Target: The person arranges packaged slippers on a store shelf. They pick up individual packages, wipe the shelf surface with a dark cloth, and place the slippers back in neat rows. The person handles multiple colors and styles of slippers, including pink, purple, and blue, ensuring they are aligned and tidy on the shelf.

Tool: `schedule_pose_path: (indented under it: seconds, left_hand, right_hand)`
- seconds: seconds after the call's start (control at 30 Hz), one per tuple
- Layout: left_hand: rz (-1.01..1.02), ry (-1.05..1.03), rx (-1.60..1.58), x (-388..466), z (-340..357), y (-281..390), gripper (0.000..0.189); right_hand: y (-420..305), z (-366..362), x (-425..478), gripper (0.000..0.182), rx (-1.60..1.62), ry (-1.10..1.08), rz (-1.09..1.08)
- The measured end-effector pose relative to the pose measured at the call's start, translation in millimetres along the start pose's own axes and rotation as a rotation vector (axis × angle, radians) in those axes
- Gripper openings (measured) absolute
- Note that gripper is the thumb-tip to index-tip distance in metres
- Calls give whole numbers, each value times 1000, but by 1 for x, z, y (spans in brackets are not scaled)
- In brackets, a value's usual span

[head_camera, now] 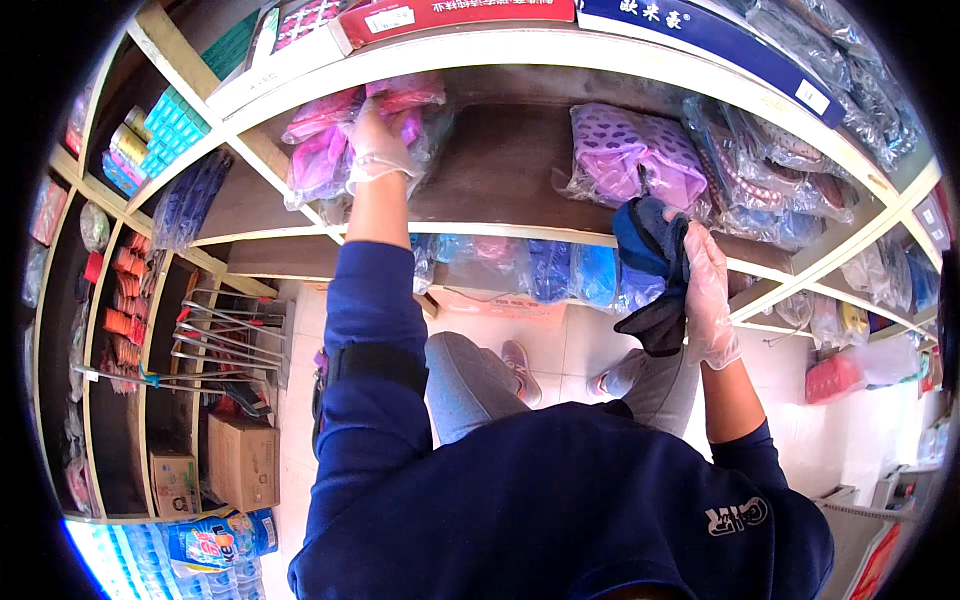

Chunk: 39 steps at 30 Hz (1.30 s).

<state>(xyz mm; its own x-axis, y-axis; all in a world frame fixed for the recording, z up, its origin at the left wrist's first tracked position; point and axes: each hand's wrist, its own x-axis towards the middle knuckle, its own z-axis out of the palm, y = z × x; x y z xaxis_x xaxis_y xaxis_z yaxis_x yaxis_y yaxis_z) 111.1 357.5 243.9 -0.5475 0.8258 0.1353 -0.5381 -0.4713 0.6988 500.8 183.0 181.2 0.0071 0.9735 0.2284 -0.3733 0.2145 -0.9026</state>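
Note:
My left hand (377, 141), in a clear plastic glove, reaches onto the upper shelf and touches pink and purple items in clear plastic bags (322, 154). Its fingertips sit among the bags, so their grip is partly hidden. My right hand (707, 289), gloved too, grips a bunched dark blue and black cloth (660, 247) in front of the shelf edge. Behind the cloth lies a bagged purple item with a heart pattern (637, 150). Bare brown shelf board (499, 165) shows between the two groups of bags.
Clear-bagged goods (772, 165) fill the shelf's right end. Blue bagged items (551, 270) stand on the lower shelf. Red (457, 16) and dark blue boxes (705, 45) rest above. At left are metal racks (232, 337) and cardboard boxes (244, 461). A shelf divider (832, 240) crosses at right.

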Motion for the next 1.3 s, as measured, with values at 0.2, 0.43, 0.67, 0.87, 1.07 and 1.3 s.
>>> schedule_pose_path:
  seconds: [0.2, 0.43, 0.67, 0.87, 1.07, 1.3]
  left_hand:
    - [28, -174, -70, -99, 25, -21, 46]
    - [-246, -225, -140, -208, 1, -68, 59]
    - [-295, -14, -170, -243, -46, -97, 56]
    - [-294, 57, -117, -235, -58, -106, 62]
    - [-430, 12, -68, -223, -60, -109, 55]
    - [-393, 73, -25, -231, -50, -95, 54]
  right_hand:
    - [-1, -5, 0, 29, -13, 48, 0]
    - [-5, -8, -1, 32, -30, 59, -6]
    - [-35, 20, 31, 37, -183, -5, -86]
    - [-11, 97, 93, 32, -418, -103, -297]
    - [92, 138, 93, 44, -1480, -423, -619]
    - [124, 149, 160, 49, -1649, -383, -343]
